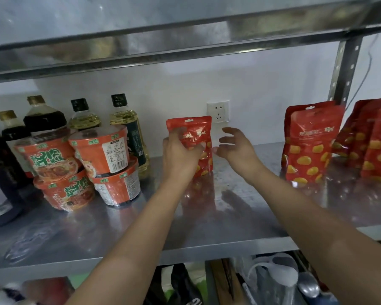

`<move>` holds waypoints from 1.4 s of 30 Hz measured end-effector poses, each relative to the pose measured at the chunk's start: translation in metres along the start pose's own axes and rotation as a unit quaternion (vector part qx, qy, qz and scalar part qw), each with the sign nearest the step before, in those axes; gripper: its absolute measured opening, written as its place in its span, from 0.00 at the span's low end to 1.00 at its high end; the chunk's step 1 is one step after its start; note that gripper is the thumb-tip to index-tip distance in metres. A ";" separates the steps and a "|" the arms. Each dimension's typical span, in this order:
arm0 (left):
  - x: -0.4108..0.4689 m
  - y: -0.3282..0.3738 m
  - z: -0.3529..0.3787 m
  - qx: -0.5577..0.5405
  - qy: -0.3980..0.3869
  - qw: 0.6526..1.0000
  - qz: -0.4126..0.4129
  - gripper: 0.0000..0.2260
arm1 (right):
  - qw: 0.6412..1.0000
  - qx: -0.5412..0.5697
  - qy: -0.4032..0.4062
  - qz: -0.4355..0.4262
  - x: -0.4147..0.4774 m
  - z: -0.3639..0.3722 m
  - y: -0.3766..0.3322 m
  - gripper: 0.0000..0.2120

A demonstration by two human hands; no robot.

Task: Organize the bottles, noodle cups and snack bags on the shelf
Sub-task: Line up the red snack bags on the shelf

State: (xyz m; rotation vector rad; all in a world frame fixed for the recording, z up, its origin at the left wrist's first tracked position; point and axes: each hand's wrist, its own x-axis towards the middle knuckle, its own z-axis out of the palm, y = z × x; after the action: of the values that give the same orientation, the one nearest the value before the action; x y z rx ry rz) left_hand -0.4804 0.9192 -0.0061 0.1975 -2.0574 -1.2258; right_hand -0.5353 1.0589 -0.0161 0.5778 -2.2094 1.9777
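a red plastic snack bag printed with yellow pieces stands upright midway along the steel shelf near its back edge, the left hand grasping its front, the right hand loose-fingered and holding nothing just beside it, orange noodle cups stacked toward the left end.

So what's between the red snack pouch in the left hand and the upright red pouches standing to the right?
Head view: the right hand, fingers spread, holding nothing, above bare stainless-steel shelf; a white wall socket behind.

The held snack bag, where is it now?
Head view, centre: the snack bag in the left hand, by the wall socket, right of the noodle cups.
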 end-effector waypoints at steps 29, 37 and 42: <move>-0.050 0.074 0.157 -0.036 -0.247 0.968 -0.039 0.10 | 0.968 -0.069 0.228 0.084 -0.039 -0.181 0.035 0.18; -0.087 0.068 0.042 -0.299 -0.132 0.930 -0.168 0.05 | 0.988 0.135 0.046 0.064 -0.122 -0.123 -0.030 0.15; -0.103 0.041 -0.002 -0.286 -0.129 0.933 -0.174 0.09 | 0.981 0.175 -0.018 0.076 -0.142 -0.069 -0.019 0.16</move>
State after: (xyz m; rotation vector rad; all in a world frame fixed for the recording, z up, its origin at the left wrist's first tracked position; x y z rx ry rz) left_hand -0.3945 0.9876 -0.0240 0.1289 -1.8236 -2.1131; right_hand -0.4093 1.1530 -0.0365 0.4946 -1.9873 2.4788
